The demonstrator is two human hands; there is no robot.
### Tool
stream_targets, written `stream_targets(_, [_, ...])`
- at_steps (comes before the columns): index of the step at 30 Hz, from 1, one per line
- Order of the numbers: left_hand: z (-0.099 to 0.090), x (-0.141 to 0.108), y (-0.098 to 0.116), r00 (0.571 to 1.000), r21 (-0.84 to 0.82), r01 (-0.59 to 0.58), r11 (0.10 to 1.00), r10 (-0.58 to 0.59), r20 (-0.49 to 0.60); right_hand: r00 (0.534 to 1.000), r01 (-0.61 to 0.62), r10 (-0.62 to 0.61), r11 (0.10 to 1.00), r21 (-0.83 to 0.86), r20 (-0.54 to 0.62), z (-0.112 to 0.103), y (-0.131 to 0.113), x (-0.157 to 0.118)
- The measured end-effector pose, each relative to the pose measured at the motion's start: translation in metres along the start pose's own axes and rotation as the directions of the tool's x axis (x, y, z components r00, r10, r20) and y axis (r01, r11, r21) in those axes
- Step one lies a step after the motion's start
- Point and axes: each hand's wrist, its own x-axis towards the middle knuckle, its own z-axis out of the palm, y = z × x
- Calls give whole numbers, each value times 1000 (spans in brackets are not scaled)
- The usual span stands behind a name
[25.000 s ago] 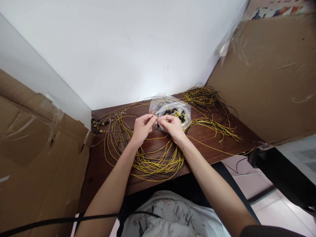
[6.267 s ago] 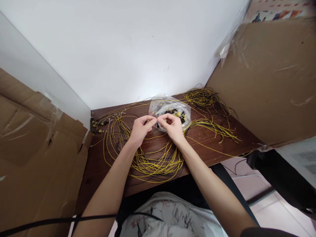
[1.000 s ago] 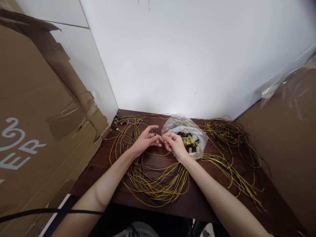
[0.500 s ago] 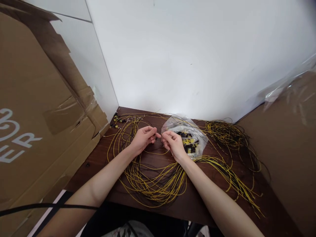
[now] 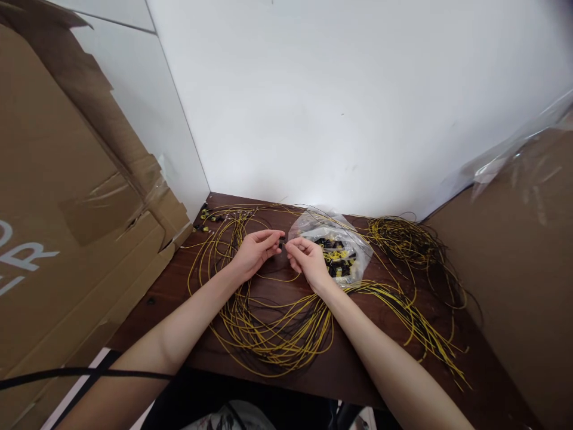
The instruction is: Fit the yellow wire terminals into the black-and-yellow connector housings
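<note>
My left hand (image 5: 256,253) pinches a small dark piece (image 5: 282,240) between thumb and fingertips. Just to its right, my right hand (image 5: 308,260) is closed at the fingertips on the end of a thin wire, close against the dark piece. A big loop of yellow and black wires (image 5: 277,346) lies on the brown table (image 5: 277,292) under and in front of both hands. Beside my right hand, a clear plastic bag (image 5: 362,254) holds small black and yellow parts (image 5: 340,263). Whether the wire touches the dark piece is too small to tell.
A tangled wire bundle (image 5: 407,242) lies at the back right, with loose wire ends (image 5: 430,331) in front of it. Small parts (image 5: 205,221) sit at the back left corner. Cardboard boxes (image 5: 80,227) stand on both sides, and a white wall (image 5: 322,107) rises behind.
The dark piece now shows at my left fingertips, where it was barely visible before. My hands stay close together. The whole view has shifted slightly.
</note>
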Motion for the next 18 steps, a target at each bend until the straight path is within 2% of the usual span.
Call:
stream_targets(7, [3,-4,-3,994,264,-109,958,113,1,999,16,-14,997,73,-33,-1,2,2])
stream_targets(12, [7,-7,-1,970,482,-198,853,240,-27,997,29,-20,994,104,-81,-1,2,2])
stream_targets(18, [7,-7,-2,951,539,-269,798,310,16,996,32,-27,997,64,-81,-2,2,2])
